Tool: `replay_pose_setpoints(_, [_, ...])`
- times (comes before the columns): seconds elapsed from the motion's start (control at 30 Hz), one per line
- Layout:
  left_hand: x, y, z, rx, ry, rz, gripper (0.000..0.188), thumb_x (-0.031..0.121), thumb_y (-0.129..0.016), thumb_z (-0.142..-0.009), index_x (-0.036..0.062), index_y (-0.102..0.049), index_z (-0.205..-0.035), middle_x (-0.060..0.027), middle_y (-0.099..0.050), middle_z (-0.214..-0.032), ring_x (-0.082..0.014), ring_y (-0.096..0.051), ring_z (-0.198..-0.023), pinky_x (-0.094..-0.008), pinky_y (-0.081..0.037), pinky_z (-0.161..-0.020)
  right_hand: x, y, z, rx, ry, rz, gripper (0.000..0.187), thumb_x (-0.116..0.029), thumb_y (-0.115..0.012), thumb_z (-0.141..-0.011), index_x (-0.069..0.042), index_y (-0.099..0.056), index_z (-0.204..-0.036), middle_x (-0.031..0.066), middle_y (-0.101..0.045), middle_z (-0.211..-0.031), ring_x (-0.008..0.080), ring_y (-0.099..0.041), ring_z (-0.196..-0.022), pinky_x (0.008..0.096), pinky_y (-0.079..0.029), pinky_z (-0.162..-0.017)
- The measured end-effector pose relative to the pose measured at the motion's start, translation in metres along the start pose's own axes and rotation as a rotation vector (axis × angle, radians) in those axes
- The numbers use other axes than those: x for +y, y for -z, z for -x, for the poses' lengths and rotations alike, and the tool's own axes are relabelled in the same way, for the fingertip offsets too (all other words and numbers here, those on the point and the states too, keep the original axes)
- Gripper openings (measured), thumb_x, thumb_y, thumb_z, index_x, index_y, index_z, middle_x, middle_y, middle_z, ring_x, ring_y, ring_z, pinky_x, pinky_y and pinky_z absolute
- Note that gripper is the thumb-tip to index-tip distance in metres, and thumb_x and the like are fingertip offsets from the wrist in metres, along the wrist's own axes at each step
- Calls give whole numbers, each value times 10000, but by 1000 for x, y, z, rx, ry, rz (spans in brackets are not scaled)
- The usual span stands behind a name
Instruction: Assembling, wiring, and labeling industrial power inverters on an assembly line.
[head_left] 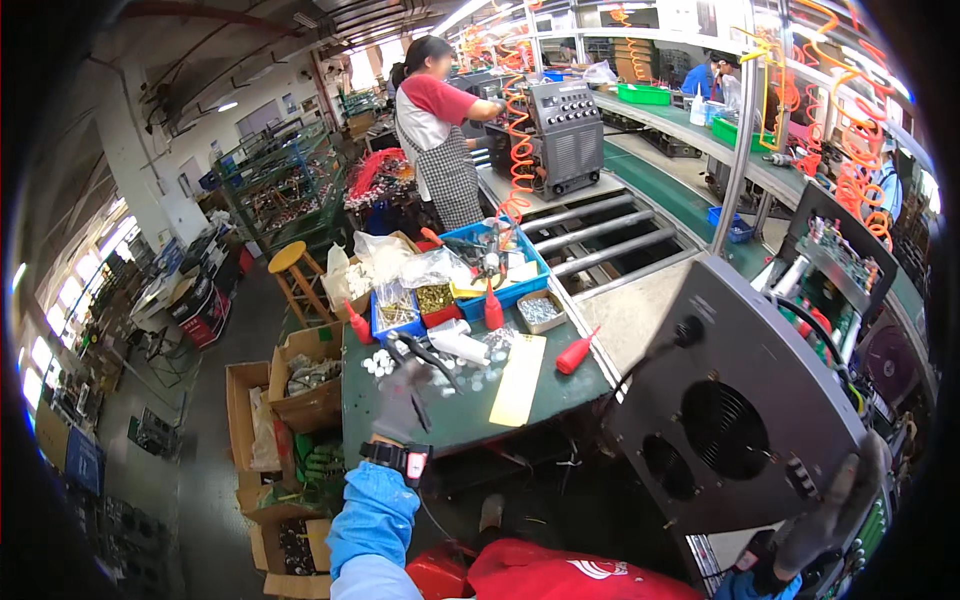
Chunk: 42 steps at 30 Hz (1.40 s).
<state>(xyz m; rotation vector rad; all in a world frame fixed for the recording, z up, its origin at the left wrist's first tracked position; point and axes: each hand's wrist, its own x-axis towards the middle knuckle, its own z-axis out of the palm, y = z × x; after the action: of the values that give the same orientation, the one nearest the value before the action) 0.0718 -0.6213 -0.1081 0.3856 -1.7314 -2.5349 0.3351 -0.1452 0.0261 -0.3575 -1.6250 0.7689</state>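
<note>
My left hand, in a dark glove and smeared by motion, reaches over the green tabletop. Beside its fingers is a black-handled hand tool, perhaps pliers; whether I grip it cannot be made out. White round caps lie close by. At the lower right my gloved right hand is closed at the lower corner of a tilted dark metal machine panel. One finger lies along its face. The panel has two round vent openings and a black cable; circuit boards show behind it.
On the table stand a blue bin with tools, boxes of screws, red bottles and a yellow sheet. Cardboard boxes and a stool are left. A person works at another machine beyond rollers.
</note>
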Motion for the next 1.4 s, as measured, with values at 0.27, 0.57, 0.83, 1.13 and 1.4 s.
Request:
replay_pose_setpoints(0.27, [-14, -7, -190, -318, 199, 257, 314, 271, -469, -970, 13, -604, -1086, -145, -660, -995, -263, -659, -934, -417, -559, -845, -70, -66, 39, 302, 47, 348, 412, -229, -541, -975, 45, -555, -1283, 175, -579, -1242, 250, -559, -1136, 371, -433, -1011])
replay_pose_setpoints(0.57, [14, -27, -431, -127, 344, -259, 151, 216, -626, -878, 95, -666, -960, -95, -693, -842, -205, -675, -715, -372, -539, -626, -141, -187, 118, -583, 13, 254, 433, -206, -602, -893, 24, -566, -1258, 160, -606, -1143, 245, -594, -1023, 349, -494, -917])
replay_pose_setpoints(0.83, [-59, 21, -277, -674, 169, -472, 318, 232, -645, -868, 21, -639, -1106, -21, -643, -864, -103, -604, -745, -264, -501, -689, 6, -408, 269, -1238, -1028, 86, 613, -322, -704, -857, 17, -512, -1331, 174, -690, -1044, 221, -659, -985, 336, -517, -860])
replay_pose_setpoints(1.13, [-73, 69, -153, -793, 245, -906, 344, 250, -603, -897, 19, -643, -1148, -162, -696, -1047, -287, -683, -945, -366, -524, -833, 49, -544, 338, -1270, -638, 702, 461, -289, -685, -818, 17, -540, -1129, 266, -660, -1090, 401, -651, -1024, 463, -522, -863])
replay_pose_setpoints(1.4, [-93, 58, -177, -817, -30, -1017, 330, 218, -606, -884, 16, -619, -1145, -157, -670, -1045, -328, -653, -976, -408, -525, -838, 58, -508, 310, -1225, -1002, 255, 370, -191, -578, -826, 57, -614, -1098, 252, -673, -877, 356, -689, -789, 442, -544, -734])
